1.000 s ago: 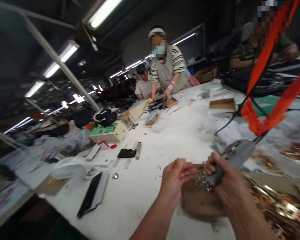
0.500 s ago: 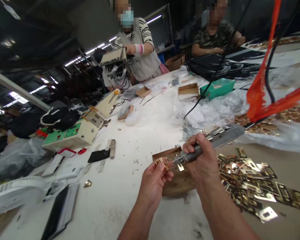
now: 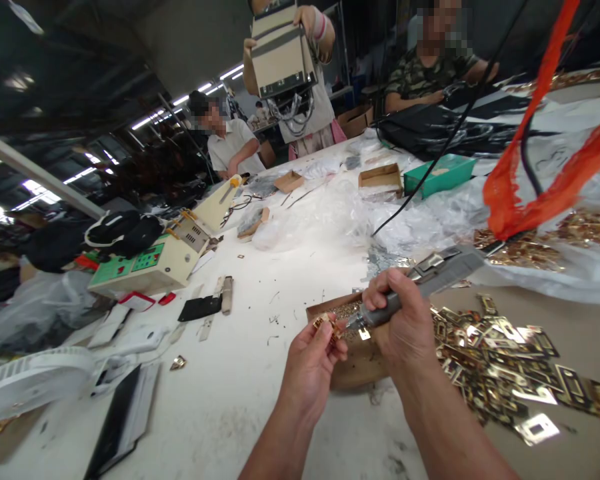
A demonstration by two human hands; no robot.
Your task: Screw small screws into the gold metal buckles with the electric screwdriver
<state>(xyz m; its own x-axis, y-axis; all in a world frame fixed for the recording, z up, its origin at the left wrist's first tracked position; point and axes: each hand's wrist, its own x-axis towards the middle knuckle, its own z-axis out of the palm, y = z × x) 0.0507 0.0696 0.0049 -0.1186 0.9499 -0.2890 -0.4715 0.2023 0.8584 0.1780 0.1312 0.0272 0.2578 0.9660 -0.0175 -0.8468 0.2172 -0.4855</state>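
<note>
My right hand (image 3: 407, 320) is wrapped round a grey electric screwdriver (image 3: 437, 277), its tip pointing down and left. Between the thumb and fingers of my left hand (image 3: 313, 360) is a small gold metal fitting (image 3: 327, 327). The screwdriver's tip meets the fitting, or comes very close; the exact contact is too small to make out. Just behind and below both hands stands a cardboard box (image 3: 353, 373) holding many tiny gold screws (image 3: 345, 312). A heap of gold metal plates (image 3: 505, 360) lies to the right of my right hand.
An orange strip (image 3: 510, 200) and a black cable hang at the right. A green bin (image 3: 440, 175) and clear plastic bags (image 3: 320, 220) lie farther back. At left are a beige machine (image 3: 150, 267), a notebook (image 3: 123, 420) and a white fan (image 3: 35, 383). Co-workers are across the table.
My hands keep nearly the same pose, screwdriver at the fitting. Across the table, a co-worker has raised a beige case in front of themselves, and another person now shows behind.
</note>
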